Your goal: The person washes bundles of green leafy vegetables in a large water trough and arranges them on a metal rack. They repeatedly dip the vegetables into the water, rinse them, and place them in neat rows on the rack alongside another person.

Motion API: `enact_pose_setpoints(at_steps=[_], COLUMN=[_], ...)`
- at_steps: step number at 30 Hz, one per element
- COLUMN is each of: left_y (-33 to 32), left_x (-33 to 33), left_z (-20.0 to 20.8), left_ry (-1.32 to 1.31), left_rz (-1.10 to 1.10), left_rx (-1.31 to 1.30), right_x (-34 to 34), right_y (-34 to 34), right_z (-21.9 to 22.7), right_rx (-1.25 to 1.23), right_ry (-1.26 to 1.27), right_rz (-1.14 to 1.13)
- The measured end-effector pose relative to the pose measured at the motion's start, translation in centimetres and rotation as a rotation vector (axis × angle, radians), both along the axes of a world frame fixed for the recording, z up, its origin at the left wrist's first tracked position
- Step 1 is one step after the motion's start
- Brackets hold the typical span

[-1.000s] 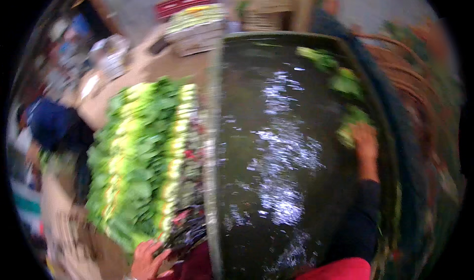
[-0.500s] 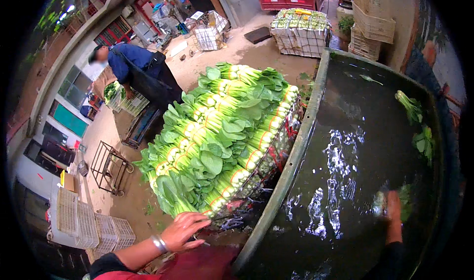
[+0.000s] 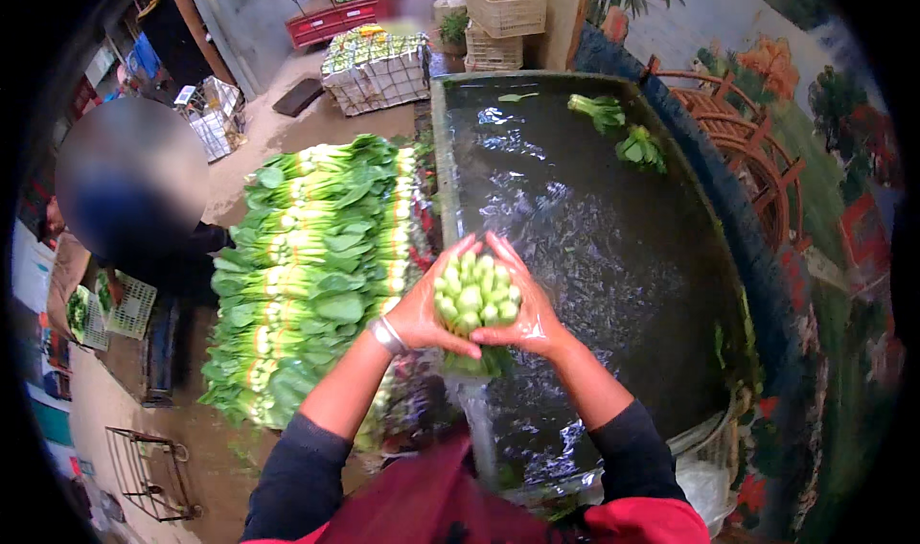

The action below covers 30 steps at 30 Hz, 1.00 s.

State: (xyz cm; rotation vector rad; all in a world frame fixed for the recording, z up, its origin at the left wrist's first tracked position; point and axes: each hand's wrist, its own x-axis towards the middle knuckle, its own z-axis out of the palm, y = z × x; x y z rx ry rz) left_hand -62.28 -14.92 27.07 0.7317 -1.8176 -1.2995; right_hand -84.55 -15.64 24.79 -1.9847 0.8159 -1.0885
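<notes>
Between my two palms is a bunch of bok choy, its pale green stem ends facing up and its leaves hanging below. My left hand, with a silver bangle at the wrist, wraps the bunch from the left. Around the right side curls my right hand. Water pours off the leaves by the near-left wall of the water tank. To the left lies a big stack of bundled bok choy, tied with orange-red bands and laid in rows.
Two bunches of greens float at the tank's far right. A co-worker stands at the left beside a white plastic crate. A metal hand cart is at the lower left. Farther back are a netted load of vegetables and stacked crates.
My right hand has come up out of the water with the bok choy bunch. My left hand has left the stack's edge and joined it. The view has swung right.
</notes>
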Motion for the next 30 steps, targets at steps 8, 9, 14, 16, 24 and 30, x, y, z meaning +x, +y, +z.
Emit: enact_pose_setpoints(at_steps=[8, 9, 14, 16, 24, 30], left_y=[7.0, 8.0, 8.2, 8.4, 9.3, 8.8], left_x=[14.4, 15.4, 19.6, 20.9, 18.3, 19.6], left_z=[2.1, 4.5, 13.1, 11.1, -5.3, -7.4], left_ry=[-0.154, -0.084, -0.659, -0.931, -1.244, -1.003], left_rz=[0.298, 0.332, 0.225, 0.145, -0.125, -0.228], left_rx=[-0.273, -0.170, -0.680, -0.777, -0.490, -0.246], right_x=[14.2, 14.6, 17.8, 22.0, 29.1, 29.1], right_y=[5.9, 7.1, 17.9, 21.7, 27.3, 26.8], right_z=[6.1, 6.3, -1.2, -7.2, -13.4, -13.7], right_rx=[-0.010, 0.000, 0.294, 0.239, 0.300, 0.069], right_ry=[0.011, -0.139, -0.011, 0.123, 0.012, -0.074], right_rz=[0.084, 0.053, -0.372, -0.467, -0.801, -0.863])
